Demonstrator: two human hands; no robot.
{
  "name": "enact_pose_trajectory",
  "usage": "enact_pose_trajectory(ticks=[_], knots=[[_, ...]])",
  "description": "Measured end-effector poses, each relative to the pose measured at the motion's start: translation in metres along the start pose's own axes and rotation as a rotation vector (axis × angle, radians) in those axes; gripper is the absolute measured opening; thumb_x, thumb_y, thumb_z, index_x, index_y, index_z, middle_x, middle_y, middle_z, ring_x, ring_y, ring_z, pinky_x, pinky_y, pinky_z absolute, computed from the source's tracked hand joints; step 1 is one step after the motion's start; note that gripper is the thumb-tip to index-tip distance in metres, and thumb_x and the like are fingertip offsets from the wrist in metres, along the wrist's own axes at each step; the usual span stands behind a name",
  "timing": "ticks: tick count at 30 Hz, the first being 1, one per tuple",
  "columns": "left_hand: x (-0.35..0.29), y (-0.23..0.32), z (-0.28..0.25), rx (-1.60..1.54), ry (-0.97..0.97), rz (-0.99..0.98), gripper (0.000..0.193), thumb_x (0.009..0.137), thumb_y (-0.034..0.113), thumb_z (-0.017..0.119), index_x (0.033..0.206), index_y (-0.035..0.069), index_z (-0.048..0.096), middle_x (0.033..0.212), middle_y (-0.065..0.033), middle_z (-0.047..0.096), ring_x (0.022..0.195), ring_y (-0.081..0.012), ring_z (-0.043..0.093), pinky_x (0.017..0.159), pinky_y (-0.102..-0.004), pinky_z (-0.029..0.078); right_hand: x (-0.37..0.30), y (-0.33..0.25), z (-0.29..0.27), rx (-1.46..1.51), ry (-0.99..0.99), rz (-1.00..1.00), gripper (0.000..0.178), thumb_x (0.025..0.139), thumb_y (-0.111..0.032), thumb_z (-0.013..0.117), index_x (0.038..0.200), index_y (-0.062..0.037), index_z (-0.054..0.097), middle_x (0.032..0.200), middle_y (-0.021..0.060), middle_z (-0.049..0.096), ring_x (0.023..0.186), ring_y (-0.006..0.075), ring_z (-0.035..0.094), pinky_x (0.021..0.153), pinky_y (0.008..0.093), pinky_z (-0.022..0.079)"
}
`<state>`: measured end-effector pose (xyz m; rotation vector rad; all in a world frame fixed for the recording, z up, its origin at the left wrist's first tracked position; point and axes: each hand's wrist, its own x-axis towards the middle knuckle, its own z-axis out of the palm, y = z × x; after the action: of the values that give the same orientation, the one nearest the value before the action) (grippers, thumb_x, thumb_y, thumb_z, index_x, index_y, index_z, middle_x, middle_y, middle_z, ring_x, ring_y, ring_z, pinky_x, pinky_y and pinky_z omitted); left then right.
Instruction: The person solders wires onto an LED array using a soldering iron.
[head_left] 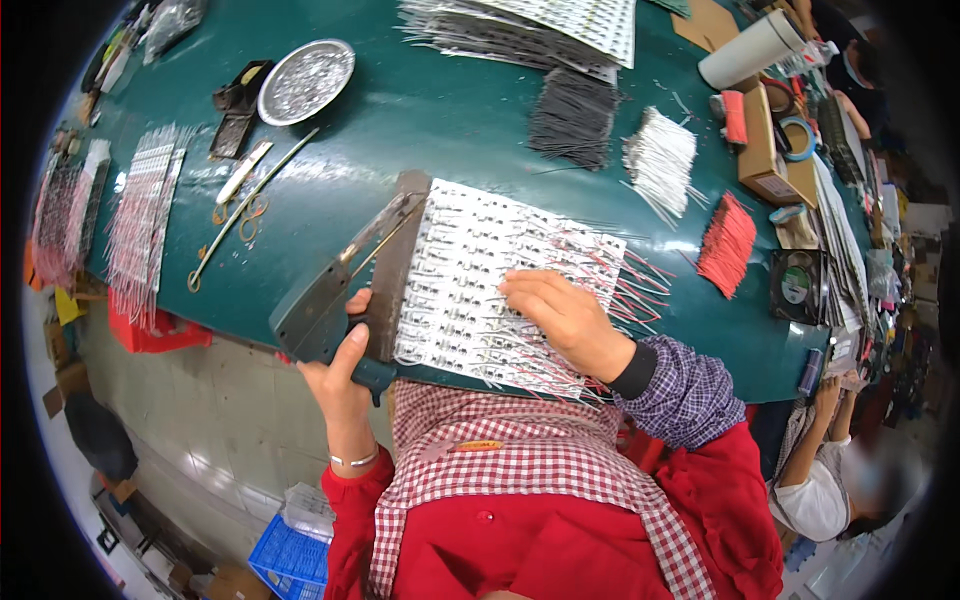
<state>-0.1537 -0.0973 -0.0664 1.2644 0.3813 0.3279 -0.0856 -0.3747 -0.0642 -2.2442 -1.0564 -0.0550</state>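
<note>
A white circuit board panel [460, 270] with rows of small parts lies at the table's front edge. Red, black and white wires [635, 290] stick out at its right side. My left hand [345, 385] is closed round the dark handle of a grey, pistol-shaped soldering gun [318, 305]. The gun's long thin metal end reaches up to the right, over a dark flat bar [405, 250] along the panel's left edge. My right hand [565, 320] rests on the panel, fingers stretched out and fingertips touching it near the middle. Its thumb is mostly hidden.
Beyond the panel lie black [572, 118], white [660, 160] and red wire bundles [727, 245], below stacked panels [530, 35]. A metal bowl [306, 82], scissors [245, 215] and wired strips [150, 215] sit left. Right are a cardboard box [770, 150] and another person's arms [825, 410].
</note>
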Motion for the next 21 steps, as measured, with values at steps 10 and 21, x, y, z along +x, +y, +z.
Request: enact_pose_trajectory(ticks=[10,21], knots=[[-0.003,0.021,-0.014,0.06,-0.005,0.095,0.044,0.084,-0.003,0.066,0.127,-0.007,0.055,0.111,-0.0189,0.067,0.112,-0.0314,0.065,0.101,-0.0505,0.052,0.023,0.043,-0.054,-0.029,0.369,0.157,0.018,0.083,0.007,0.062,0.1,-0.0018,0.064,0.093,0.0132,0.061,0.09,0.0334,0.059,0.077,0.0403,0.049],[0.002,0.13,-0.05,0.444,0.219,0.402,0.049,0.091,0.003,0.062,0.135,-0.012,0.049,0.118,-0.0231,0.065,0.105,-0.0261,0.066,0.095,-0.038,0.054,0.0,0.133,-0.105,-0.41,0.559,0.292,0.011,0.08,0.002,0.07,0.09,-0.0027,0.072,0.093,0.0092,0.064,0.094,0.0298,0.059,0.081,0.0391,0.049]])
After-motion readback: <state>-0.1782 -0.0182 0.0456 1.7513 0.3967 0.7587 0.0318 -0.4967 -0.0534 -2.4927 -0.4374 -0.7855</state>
